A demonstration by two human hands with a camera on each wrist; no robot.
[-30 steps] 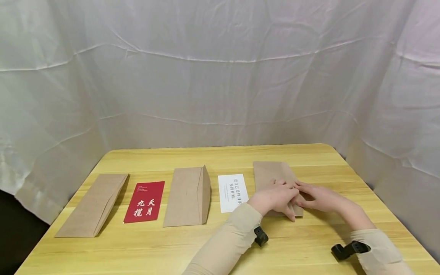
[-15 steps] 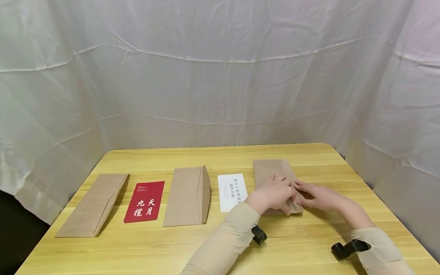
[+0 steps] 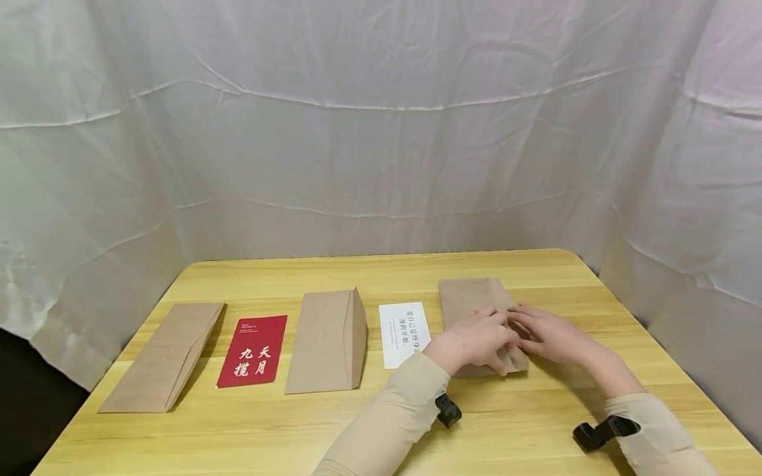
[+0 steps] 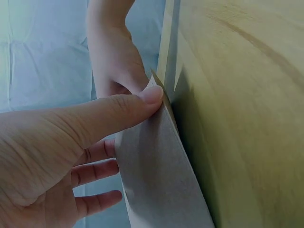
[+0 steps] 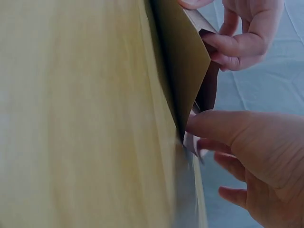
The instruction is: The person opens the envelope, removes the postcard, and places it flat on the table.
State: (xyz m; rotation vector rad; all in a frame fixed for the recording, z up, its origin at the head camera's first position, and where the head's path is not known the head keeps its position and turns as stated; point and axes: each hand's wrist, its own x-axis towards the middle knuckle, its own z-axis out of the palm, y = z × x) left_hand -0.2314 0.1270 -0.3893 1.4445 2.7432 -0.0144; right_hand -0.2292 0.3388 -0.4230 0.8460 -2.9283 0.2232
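Observation:
On the right part of the table lies a brown paper envelope point(image 3: 466, 297), with both hands at its right side. My left hand point(image 3: 475, 339) covers its middle. In the left wrist view the left thumb bends onto the edge of the envelope point(image 4: 159, 175), gripping it, while several fingers spread beyond. My right hand point(image 3: 550, 335) is at the flap side. The right wrist view has the right thumb and index finger pinching the flap point(image 5: 192, 142), and the envelope's mouth gapes between the two hands. Left fingertips reach that mouth. What is inside cannot be seen.
Left of the hands lie a white printed card point(image 3: 401, 334), a second brown envelope point(image 3: 321, 344) with its flap raised, a red card point(image 3: 253, 350) and a third brown envelope point(image 3: 161, 360). They rest on a wooden table point(image 3: 238, 436). A pale curtain point(image 3: 381, 165) hangs behind.
My left hand has shifted slightly left, and its fingers have moved a little apart from the right hand's. The right hand stays nearly in place on the envelope. The cards and other envelopes have not moved.

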